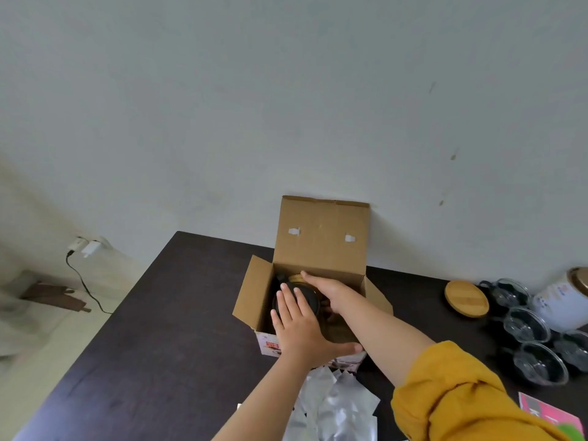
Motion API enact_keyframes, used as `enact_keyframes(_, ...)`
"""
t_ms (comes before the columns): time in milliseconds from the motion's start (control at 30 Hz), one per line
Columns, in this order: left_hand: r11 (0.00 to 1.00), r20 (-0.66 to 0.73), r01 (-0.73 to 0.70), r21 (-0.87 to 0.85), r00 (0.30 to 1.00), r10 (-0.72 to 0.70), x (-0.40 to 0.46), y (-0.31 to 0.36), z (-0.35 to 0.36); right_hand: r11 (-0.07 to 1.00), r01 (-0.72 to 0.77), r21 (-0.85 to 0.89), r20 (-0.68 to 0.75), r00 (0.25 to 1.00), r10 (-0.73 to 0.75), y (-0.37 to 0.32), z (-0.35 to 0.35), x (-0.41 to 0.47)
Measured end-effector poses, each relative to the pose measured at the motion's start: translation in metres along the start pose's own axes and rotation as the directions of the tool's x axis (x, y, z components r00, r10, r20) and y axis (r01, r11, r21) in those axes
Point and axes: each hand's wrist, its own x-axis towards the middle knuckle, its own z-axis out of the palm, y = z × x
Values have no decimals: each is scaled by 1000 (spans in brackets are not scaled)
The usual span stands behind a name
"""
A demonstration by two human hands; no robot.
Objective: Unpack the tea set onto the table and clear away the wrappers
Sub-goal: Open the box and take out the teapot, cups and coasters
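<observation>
Both hands are down in the open box (313,268), which stands near the far edge of the table (165,329), its tall lid flap leaning toward the wall. The left hand (297,323) lies flat, fingers straight and a little spread, on top of a dark round pot (305,299) inside the box. The right hand (331,296) reaches in from the right, fingers straight along the pot's far side; whether its thumb hooks under anything I cannot tell, since the box wall hides it. A bit of pale wood shows just behind the pot, probably a lid.

The step looks like lifting the pot out. It is best done with one hand under or round the body and the other steadying the top, rising straight up so nothing catches the side flaps. The fit seems snug, and the box may rise with the pot unless it is held down.

At the near edge, just in front of the box, lies a heap of silvery wrappers (337,405), which are not yet cleared. Toward the right edge stand glass cups (526,324) close together, a round wooden lid (466,302) and a white jar (563,300), with a pink leaflet (547,415) at the near right corner. The bare table left of the box is the safest landing spot; the right side is crowded with glass.
</observation>
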Motion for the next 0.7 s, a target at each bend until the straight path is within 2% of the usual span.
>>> enact_keyframes(133, 1000, 13, -1, -1, 1000, 1, 1, 0, -1, 996, -1, 85, -26, 1000, 3, 1, 7, 8)
enact_keyframes(333, 1000, 31, 4, 23, 1000, -5, 1, 0, -3, 997, 76, 29, -93, 993, -73, 3, 3, 4)
enact_keyframes(467, 999, 39, 10, 51, 999, -12, 3, -1, -4, 991, 131, 15, -72, 989, -130, -5, -11, -13)
enact_keyframes(567, 998, 45, 20, 62, 999, -23, 2, 1, -4, 983, 180, 23, 18, 983, -180, -12, -25, -31)
enact_keyframes(700, 995, 56, 30, 92, 998, -35, 2, 2, -7, 948, 314, 46, 75, 945, -317, -10, -56, -60)
